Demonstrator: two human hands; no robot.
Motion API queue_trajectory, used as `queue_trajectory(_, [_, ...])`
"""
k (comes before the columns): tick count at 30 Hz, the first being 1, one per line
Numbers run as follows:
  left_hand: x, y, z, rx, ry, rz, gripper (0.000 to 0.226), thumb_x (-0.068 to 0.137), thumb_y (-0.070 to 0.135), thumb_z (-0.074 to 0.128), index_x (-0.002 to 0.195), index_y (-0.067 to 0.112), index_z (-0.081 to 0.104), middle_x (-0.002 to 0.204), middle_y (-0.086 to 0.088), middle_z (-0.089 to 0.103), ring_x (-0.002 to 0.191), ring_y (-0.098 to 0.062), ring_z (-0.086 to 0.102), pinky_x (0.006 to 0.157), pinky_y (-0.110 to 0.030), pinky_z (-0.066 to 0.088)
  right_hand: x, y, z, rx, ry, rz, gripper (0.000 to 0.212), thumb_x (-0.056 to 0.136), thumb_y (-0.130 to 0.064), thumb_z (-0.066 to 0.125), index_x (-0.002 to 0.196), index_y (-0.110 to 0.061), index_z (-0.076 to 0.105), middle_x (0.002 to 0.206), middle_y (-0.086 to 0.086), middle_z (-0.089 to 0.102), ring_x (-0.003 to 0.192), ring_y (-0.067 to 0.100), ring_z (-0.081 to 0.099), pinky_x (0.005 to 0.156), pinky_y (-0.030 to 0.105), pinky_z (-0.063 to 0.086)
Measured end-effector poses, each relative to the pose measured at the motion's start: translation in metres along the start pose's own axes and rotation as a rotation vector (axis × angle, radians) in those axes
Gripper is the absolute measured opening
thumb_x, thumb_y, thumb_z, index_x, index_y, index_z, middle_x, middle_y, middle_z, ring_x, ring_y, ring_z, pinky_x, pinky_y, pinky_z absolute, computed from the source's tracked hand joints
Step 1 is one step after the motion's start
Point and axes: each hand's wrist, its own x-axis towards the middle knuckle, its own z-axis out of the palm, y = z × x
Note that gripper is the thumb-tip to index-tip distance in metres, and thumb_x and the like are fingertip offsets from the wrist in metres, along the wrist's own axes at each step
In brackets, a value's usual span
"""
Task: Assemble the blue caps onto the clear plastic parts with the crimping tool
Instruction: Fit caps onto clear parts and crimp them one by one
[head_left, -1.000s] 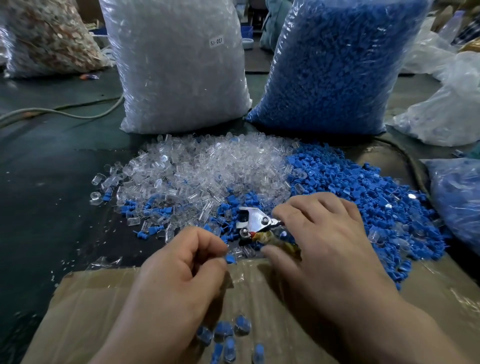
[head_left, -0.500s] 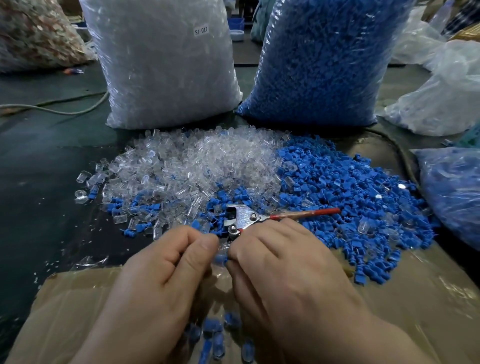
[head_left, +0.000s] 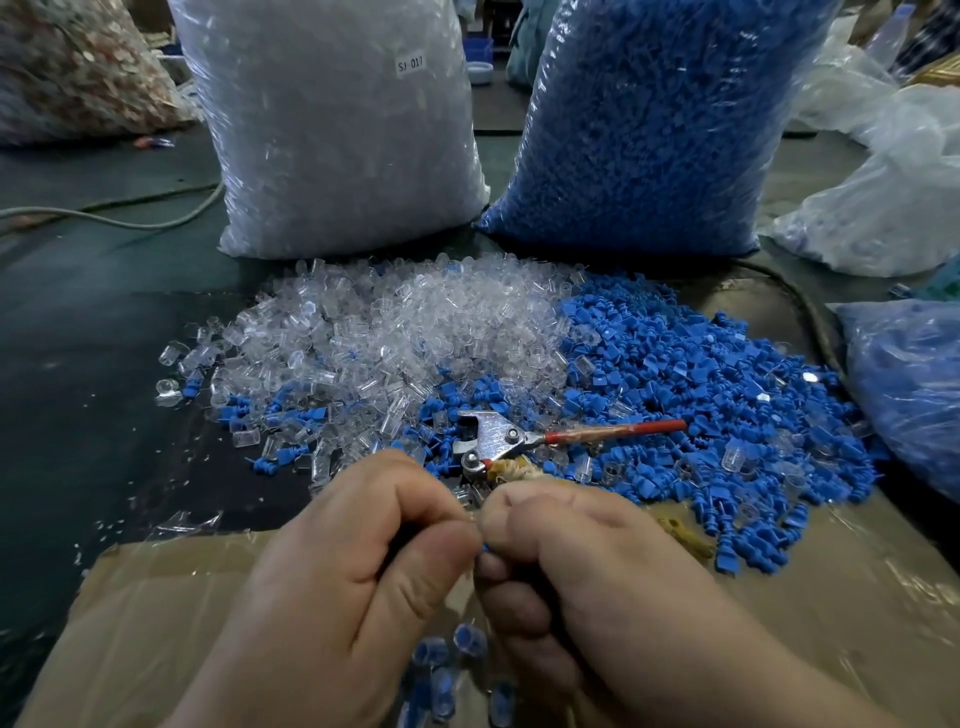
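Blue plastic caps (head_left: 701, 395), loose pile right, and clear plastic tube parts (head_left: 405, 322), pile left: tiny, light, stiff, slick; likely best pinched by sides. Left hand (head_left: 363, 566), right hand (head_left: 587, 571) curled, fingertips clamped together on single blue cap (head_left: 484, 548), mostly hidden. Silver red-handled crimping tool (head_left: 498, 441) lies just beyond fingertips.

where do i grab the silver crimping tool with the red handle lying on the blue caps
Grip the silver crimping tool by its two handles, coming from the right. The red handle points right, free atop the blue caps. The cloth-wrapped handle angles toward the right hand. The metal head faces left.
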Motion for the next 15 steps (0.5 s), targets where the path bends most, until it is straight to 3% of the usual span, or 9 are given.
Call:
queue_trajectory(2, [0.001,-0.003,-0.001,0.001,-0.004,0.028,0.022,0.095,0.056,0.053,0.092,0.035,0.061,0.081,0.009,0.060,0.067,-0.015,0.061,0.054,-0.030,0.048,-0.002,-0.003,-0.003,0.130,-0.082,0.092,0.018,0.071,-0.028,0.051,0.055,-0.020,0.054,0.049,0.003,0.040,0.036,0.014,0.031,0.038,0.020,0.024])
queue_trajectory(3, [0.001,-0.002,-0.002,0.014,-0.013,0.032,0.022,0.095,0.055,0.054,0.092,0.035,0.062,0.082,0.009,0.061,0.068,-0.016,0.062,0.053,-0.031,0.049,-0.003,-0.005,-0.005,0.064,-0.068,0.090,0.020,0.072,-0.030,0.052,0.056,-0.019,0.055,0.049,0.002,0.043,0.037,0.015,0.034,0.038,0.021,0.027])
queue_trajectory(5, [0.002,-0.003,-0.007,0.108,-0.019,-0.031,0.022,0.092,0.057,0.055,0.088,0.036,0.062,0.079,0.011,0.064,0.066,-0.012,0.063,0.049,-0.028,0.050,-0.002,-0.003,-0.012,-0.397,0.090,-0.067,0.029,0.083,-0.042,0.050,0.066,-0.020,0.057,0.054,-0.005,0.051,0.046,0.010,0.045,0.046,0.027,0.036])
queue_trajectory(7, [0.002,-0.006,-0.012,0.215,-0.015,-0.155,0.024,0.084,0.060,0.054,0.082,0.037,0.062,0.075,0.014,0.066,0.063,-0.006,0.064,0.046,-0.019,0.049,0.000,0.003,-0.018,-0.992,0.286,-0.296,0.042,0.087,-0.061,0.029,0.081,-0.026,0.052,0.070,-0.009,0.057,0.062,0.005,0.052,0.058,0.027,0.039])
queue_trajectory(9, [0.002,-0.009,-0.017,0.308,-0.039,-0.240,0.023,0.081,0.058,0.055,0.079,0.036,0.061,0.070,0.018,0.066,0.062,-0.003,0.063,0.056,-0.017,0.052,0.002,0.005,-0.019,-1.313,0.360,-0.380,0.046,0.083,-0.065,0.014,0.087,-0.032,0.045,0.080,-0.012,0.052,0.075,0.005,0.050,0.068,0.028,0.040])
queue_trajectory(12, [0.002,-0.008,-0.019,0.425,-0.210,-0.297,0.032,0.072,0.068,0.046,0.083,0.040,0.058,0.077,0.023,0.064,0.068,-0.002,0.062,0.053,-0.024,0.051,0.009,0.010,-0.021,-1.399,0.374,-0.414,0.043,0.087,-0.062,0.015,0.114,-0.041,0.041,0.096,-0.017,0.045,0.088,0.007,0.045,0.070,0.030,0.038])
queue_trajectory(15, [0.000,-0.011,-0.014,0.512,-0.291,-0.254,0.044,0.064,0.074,0.033,0.084,0.041,0.054,0.089,0.029,0.059,0.075,0.000,0.059,0.057,-0.022,0.049,0.016,0.013,-0.026,-1.462,0.410,-0.436,0.040,0.092,-0.061,0.026,0.125,-0.040,0.035,0.103,-0.012,0.039,0.094,0.013,0.042,0.069,0.032,0.034])
